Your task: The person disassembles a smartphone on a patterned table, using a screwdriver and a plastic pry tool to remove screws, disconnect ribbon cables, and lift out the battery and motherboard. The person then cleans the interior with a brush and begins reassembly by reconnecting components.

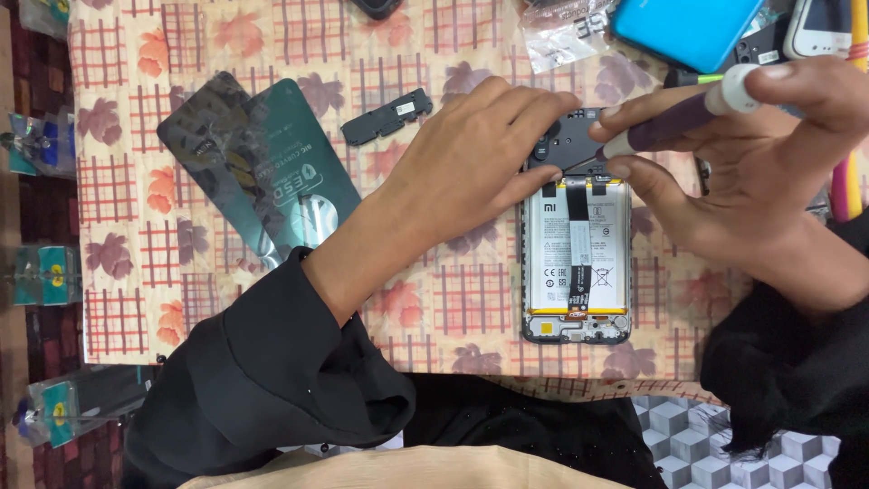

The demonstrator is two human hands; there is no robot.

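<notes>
Seen from above, an opened phone (576,263) lies face down on the checked, leaf-patterned tablecloth (272,54), its back cover off so that the white battery with a black strip down its middle shows, the dark upper section of the body under the person's fingers. The left hand (462,163) comes in from the lower left in a black sleeve and lies flat across the cloth, its fingers stretched out and pressing on the top left edge of the phone, steadying it rather than gripping anything. The right hand (751,172) comes in from the right, also black-sleeved, and pinches a purple-handled screwdriver (679,122) with a white cap between thumb and fingers; the tool slants down to the left, its tip hidden among the fingertips at the phone's dark upper part, so I cannot tell just where it touches. Left of the left wrist, two dark glossy back panels (262,167) lie overlapping on the cloth, and just above the left hand rests a small black plastic part (387,118), apart from the phone. At the top edge sit a clear plastic bag (566,32), a bright blue flat phone cover (688,32) beside it and another handset (819,27) in the corner. Small packaged items (41,272) line the far left, off the cloth.
</notes>
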